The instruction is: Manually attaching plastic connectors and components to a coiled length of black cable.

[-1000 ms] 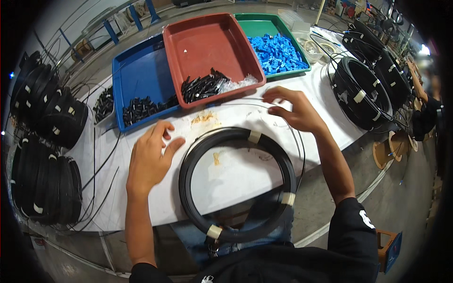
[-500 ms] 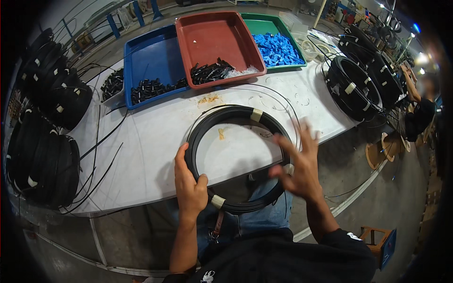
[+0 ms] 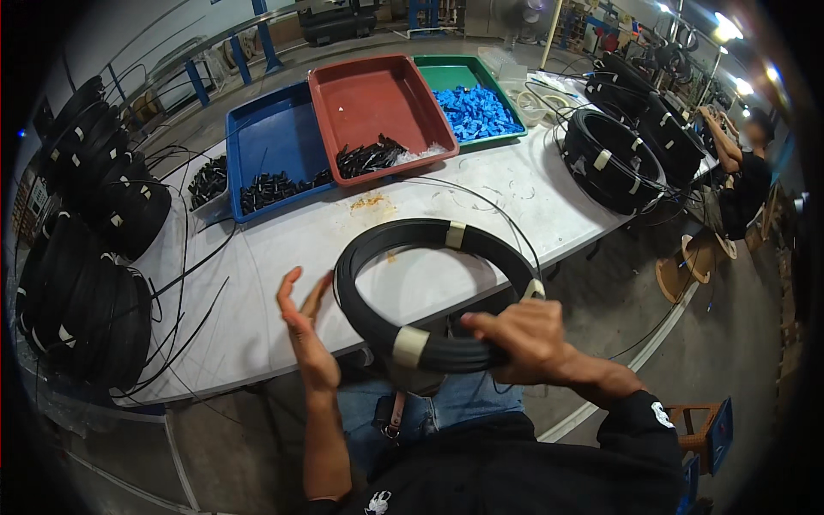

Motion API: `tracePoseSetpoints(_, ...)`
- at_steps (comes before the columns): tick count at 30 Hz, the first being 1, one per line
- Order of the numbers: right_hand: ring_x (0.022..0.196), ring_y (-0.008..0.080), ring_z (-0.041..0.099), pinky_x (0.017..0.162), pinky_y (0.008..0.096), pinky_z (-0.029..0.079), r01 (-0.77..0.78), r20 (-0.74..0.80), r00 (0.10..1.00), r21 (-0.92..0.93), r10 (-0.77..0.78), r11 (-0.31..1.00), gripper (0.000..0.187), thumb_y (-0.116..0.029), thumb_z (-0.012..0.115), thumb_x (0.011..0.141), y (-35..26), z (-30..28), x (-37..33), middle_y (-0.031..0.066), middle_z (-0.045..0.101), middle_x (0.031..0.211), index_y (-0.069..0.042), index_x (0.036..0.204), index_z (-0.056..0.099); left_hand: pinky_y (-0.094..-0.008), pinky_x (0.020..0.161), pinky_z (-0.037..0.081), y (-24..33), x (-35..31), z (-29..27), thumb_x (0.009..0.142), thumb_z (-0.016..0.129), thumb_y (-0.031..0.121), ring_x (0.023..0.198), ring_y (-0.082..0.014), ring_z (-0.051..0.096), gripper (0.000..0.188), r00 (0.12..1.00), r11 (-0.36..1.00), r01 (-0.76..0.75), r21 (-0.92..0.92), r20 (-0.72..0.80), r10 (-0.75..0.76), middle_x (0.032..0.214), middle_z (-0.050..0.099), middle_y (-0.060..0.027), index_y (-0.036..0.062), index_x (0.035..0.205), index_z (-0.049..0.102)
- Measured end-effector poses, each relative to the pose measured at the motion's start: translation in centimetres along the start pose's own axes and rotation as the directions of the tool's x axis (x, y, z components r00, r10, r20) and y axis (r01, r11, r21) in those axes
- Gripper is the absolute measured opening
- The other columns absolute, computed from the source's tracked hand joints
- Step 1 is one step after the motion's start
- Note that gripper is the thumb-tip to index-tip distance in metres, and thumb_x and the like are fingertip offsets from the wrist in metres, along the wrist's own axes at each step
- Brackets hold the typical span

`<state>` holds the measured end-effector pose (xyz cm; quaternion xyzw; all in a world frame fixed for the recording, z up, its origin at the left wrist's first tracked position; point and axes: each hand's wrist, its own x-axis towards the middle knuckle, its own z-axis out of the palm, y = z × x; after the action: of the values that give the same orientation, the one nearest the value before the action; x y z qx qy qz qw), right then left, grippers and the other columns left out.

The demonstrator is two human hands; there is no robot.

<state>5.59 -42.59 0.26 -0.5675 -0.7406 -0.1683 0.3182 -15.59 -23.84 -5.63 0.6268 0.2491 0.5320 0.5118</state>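
A coil of black cable [image 3: 463, 354], bound with bands of pale tape [image 3: 410, 346], is tilted with its near side raised over the table's front edge. My right hand [image 3: 534, 339] is wrapped round the coil's near right part, thumb lying along the top. Left of the coil, my left hand [image 3: 311, 343] is open, fingers up and apart, close to the cable's outer side; whether a fingertip touches it I cannot tell. A loose cable end [image 3: 502, 213] arcs out over the table behind the coil.
On the white table [image 3: 283, 318] stand a blue tray [image 3: 279, 142] and a red tray [image 3: 369, 94] with black parts, and a green tray [image 3: 446, 69] with blue parts. Black coils [image 3: 81, 309] are stacked at left, more coils [image 3: 614, 163] at right. A person [image 3: 747, 172] is at far right.
My right hand has gone from spread fingers to a grip on the coil. My left hand has let go and moved left. The coil's near side has risen and tilted.
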Motion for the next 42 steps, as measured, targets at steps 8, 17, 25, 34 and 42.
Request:
tracePoseSetpoints(8, 0.050, 0.0058, 0.053, 0.050, 0.0218, 0.042, -0.552, 0.096, 0.673, 0.725, 0.733, 0.411, 0.042, 0.002, 0.069, 0.070, 5.0, -10.2, 4.0, -0.0011, 0.060, 0.068, 0.005, 0.112, 0.066, -0.0301, 0.080, 0.036, -0.2, -0.9, 1.9, 0.102, 0.045, 0.036, 0.093, -0.0124, 0.050, 0.029, 0.993, 0.980, -0.024, -0.197, -0.120, 0.000, 0.104, 0.054, -0.0027, 0.0111, 0.116, 0.048)
tracePoseSetpoints(17, 0.051, 0.0086, 0.041, 0.050, 0.0256, 0.036, -0.070, 0.314, 0.382, 0.948, 0.869, -0.312, 0.045, -0.004, 0.057, 0.081, 8.0, -5.4, -3.4, -0.0026, 0.046, 0.062, 0.005, 0.125, 0.053, -0.0475, 0.113, 0.023, -0.1, -4.6, 7.2, 0.093, 0.067, 0.032, 0.134, -0.0316, 0.036, 0.065, 0.910, 0.678, 0.381, -0.629, 0.127, -0.394, 0.147, 0.033, -0.0190, 0.0100, 0.142, 0.029)
tracePoseSetpoints(25, 0.053, 0.0098, 0.042, 0.053, 0.0283, 0.036, 0.070, 0.322, 0.254, 0.935, 0.912, -0.349, 0.032, -0.004, 0.056, 0.083, 7.8, -2.5, -7.8, -0.0029, 0.045, 0.063, -0.004, 0.114, 0.058, -0.0318, 0.078, 0.039, 4.5, -6.1, 2.9, 0.088, 0.055, 0.013, 0.088, -0.0167, 0.046, 0.016, 0.958, 0.957, -0.283, -0.061, -0.070, 0.278, 0.096, 0.051, -0.0118, 0.0026, 0.097, 0.046)
tracePoseSetpoints(34, 0.052, 0.0089, 0.042, 0.053, 0.0279, 0.035, 0.093, 0.419, 0.214, 0.890, 0.882, -0.445, 0.017, -0.005, 0.057, 0.085, 7.4, -0.8, -9.3, -0.0044, 0.042, 0.061, -0.009, 0.102, 0.061, -0.0485, 0.105, 0.037, -0.2, -7.9, 7.8, 0.089, 0.071, 0.008, 0.119, -0.0301, 0.043, 0.068, 0.903, 0.845, 0.427, -0.321, 0.118, -0.412, 0.133, 0.032, -0.0161, 0.0165, 0.128, 0.016)
tracePoseSetpoints(42, 0.052, 0.0087, 0.040, 0.052, 0.0271, 0.034, 0.232, 0.496, 0.321, 0.784, 0.807, -0.575, 0.015, -0.002, 0.056, 0.084, 5.5, 1.2, -8.3, -0.0033, 0.042, 0.061, -0.007, 0.097, 0.060, -0.0474, 0.108, 0.042, 0.6, -4.1, 10.5, 0.093, 0.060, -0.001, 0.129, -0.0389, 0.047, 0.052, 0.952, 0.847, 0.070, -0.527, -0.219, -0.214, 0.138, 0.030, -0.0205, 0.0169, 0.123, 0.021)
